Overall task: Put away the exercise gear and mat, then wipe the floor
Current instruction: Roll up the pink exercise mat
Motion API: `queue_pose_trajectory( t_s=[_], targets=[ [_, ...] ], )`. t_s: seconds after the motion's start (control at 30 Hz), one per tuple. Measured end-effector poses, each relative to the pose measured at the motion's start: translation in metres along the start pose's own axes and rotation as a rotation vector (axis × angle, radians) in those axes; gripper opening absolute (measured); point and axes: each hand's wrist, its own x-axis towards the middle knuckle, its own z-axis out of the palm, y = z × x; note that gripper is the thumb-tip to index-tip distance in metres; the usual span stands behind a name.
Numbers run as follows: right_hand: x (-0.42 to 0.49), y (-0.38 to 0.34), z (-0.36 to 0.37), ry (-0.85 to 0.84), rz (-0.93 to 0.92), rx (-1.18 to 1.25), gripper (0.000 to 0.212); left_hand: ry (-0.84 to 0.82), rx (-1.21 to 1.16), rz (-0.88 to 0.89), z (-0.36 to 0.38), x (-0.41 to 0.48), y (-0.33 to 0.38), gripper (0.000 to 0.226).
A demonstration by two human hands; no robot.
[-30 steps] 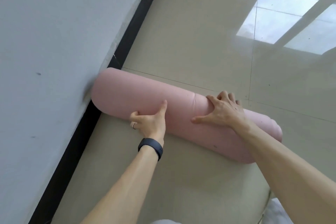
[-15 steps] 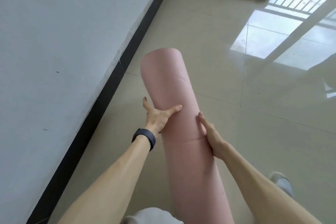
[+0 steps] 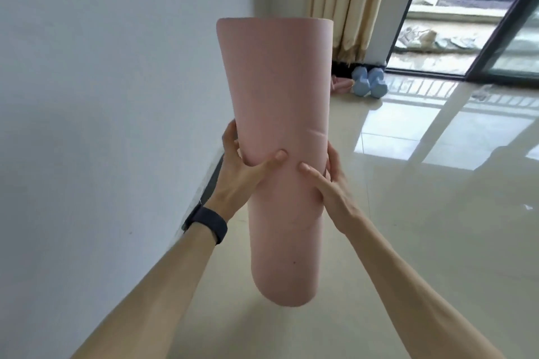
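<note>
The rolled pink exercise mat (image 3: 277,90) stands upright in the air in front of me, its lower end off the floor. My left hand (image 3: 242,172), with a dark band on the wrist, grips the roll's left side, thumb across the front. My right hand (image 3: 329,183) grips the right side, thumb on the front and fingers behind. Blue dumbbells (image 3: 368,85) lie on the floor by the far wall, with a pink piece of gear (image 3: 341,85) beside them, partly hidden by the mat.
A white wall (image 3: 102,96) with a dark skirting runs along the left. Beige curtains (image 3: 350,0) hang at the far corner. A sliding glass door (image 3: 501,38) opens onto a railed balcony at the right. Glossy floor tiles (image 3: 423,198) stretch to the right.
The mat went from lying on the floor against the wall to being tipped up and lifted upright off the floor. Both hands shifted from resting on top to gripping its sides. My view rose.
</note>
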Motion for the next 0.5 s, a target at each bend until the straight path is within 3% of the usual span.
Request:
queue_pose_trajectory(
  t_s=[0.27,0.33,0.4,0.43,0.5],
  targets=[
    [0.003,-0.091,0.017,-0.053,-0.230,0.011,0.094,-0.024,-0.037,0.152,-0.024,0.000,0.076,0.104],
    [0.007,-0.113,0.023,-0.032,-0.237,-0.013,0.078,0.014,-0.102,0.123,-0.026,0.000,0.095,0.084],
    [0.013,-0.130,0.030,-0.028,-0.215,-0.056,0.040,0.007,-0.103,0.054,-0.023,0.006,0.110,0.057],
    [0.018,-0.134,0.033,-0.029,-0.204,-0.055,0.028,-0.034,-0.054,0.037,-0.021,0.009,0.116,0.052],
    [0.027,-0.136,0.037,-0.004,-0.151,-0.069,0.027,-0.098,0.031,0.017,-0.017,0.016,0.116,0.059]
  ],
)
